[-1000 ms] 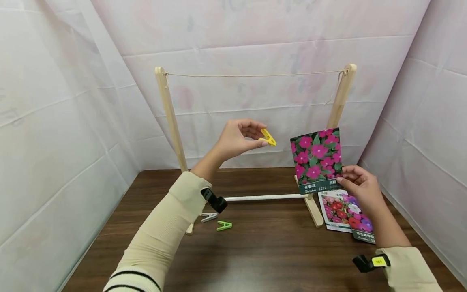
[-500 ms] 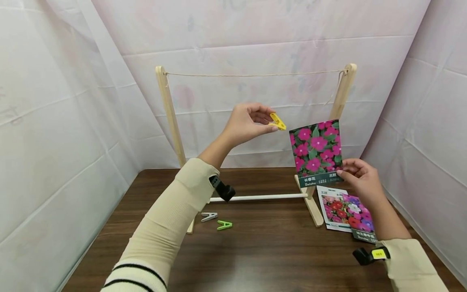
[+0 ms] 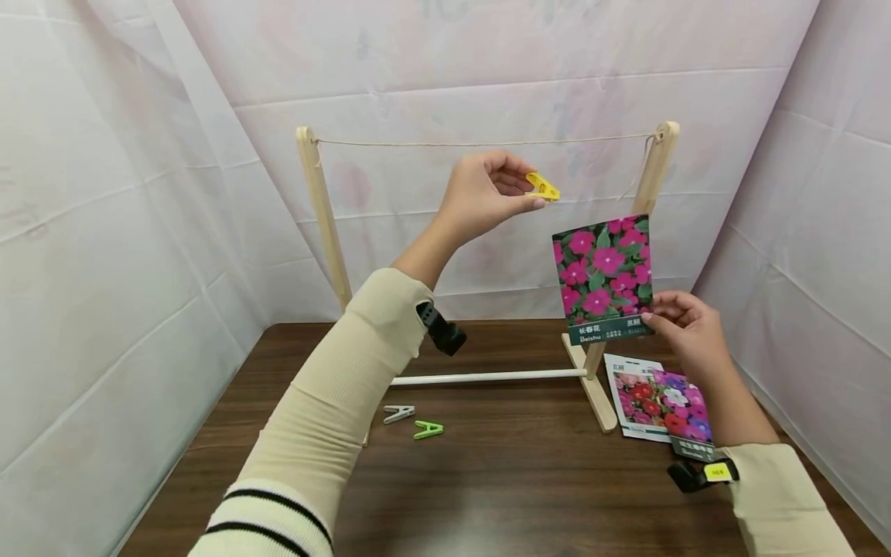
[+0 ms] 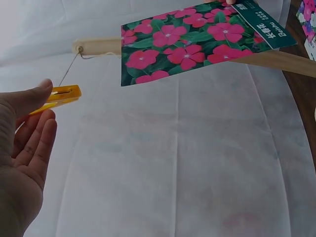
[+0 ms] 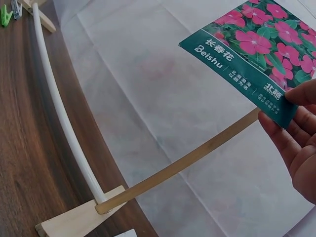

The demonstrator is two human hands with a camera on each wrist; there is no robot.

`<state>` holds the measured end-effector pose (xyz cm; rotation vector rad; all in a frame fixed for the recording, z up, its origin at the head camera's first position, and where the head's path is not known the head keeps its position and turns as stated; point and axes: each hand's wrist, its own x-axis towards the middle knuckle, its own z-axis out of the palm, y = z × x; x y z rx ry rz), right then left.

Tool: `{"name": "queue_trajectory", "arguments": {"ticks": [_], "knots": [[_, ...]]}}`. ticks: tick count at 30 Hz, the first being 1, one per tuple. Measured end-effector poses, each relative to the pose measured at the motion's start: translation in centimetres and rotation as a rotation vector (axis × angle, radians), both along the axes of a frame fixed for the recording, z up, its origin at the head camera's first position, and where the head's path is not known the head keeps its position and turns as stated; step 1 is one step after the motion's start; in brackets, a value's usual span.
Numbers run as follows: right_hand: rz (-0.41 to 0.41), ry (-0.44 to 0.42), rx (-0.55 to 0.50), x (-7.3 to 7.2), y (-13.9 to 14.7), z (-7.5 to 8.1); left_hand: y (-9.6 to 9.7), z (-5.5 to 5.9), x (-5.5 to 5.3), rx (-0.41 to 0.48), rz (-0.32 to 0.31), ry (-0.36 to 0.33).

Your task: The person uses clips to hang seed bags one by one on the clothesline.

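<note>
My left hand pinches a yellow clothespin between thumb and fingers, a little below the string of a wooden stand. In the left wrist view the clothespin points toward the right. My right hand grips a seed packet with pink flowers by its lower right corner. The packet stands almost upright, tilted slightly, in front of the stand's right post. In the right wrist view, thumb and fingers clasp the packet's dark green corner.
Two more flower packets lie overlapping on the table at the right, a white-bordered one and a purple-red one. A grey clothespin and a green clothespin lie near the left foot. A white bar joins the stand's feet.
My left hand has risen and shifted right with the yellow clothespin, toward the string. My right hand has lifted the pink-flowered packet slightly.
</note>
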<state>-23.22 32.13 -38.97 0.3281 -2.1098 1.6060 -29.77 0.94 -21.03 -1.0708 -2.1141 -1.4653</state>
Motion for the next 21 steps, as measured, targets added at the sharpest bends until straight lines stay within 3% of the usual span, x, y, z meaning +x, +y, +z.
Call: {"name": "queue_trajectory", "arguments": {"ticks": [4,9,21], "knots": [[0.039,0.001,-0.052,-0.3,-0.5,0.3,0.0,0.6,-0.2,0.028,0.061,-0.017],[0.081,0.019,-0.111,-0.7,-1.0,0.7,0.1,1.3,-0.3,0.074,0.148,0.012],[0.057,0.038,-0.095,-0.9,-1.3,1.2,0.3,2.7,-0.2,0.189,0.195,0.100]]}}
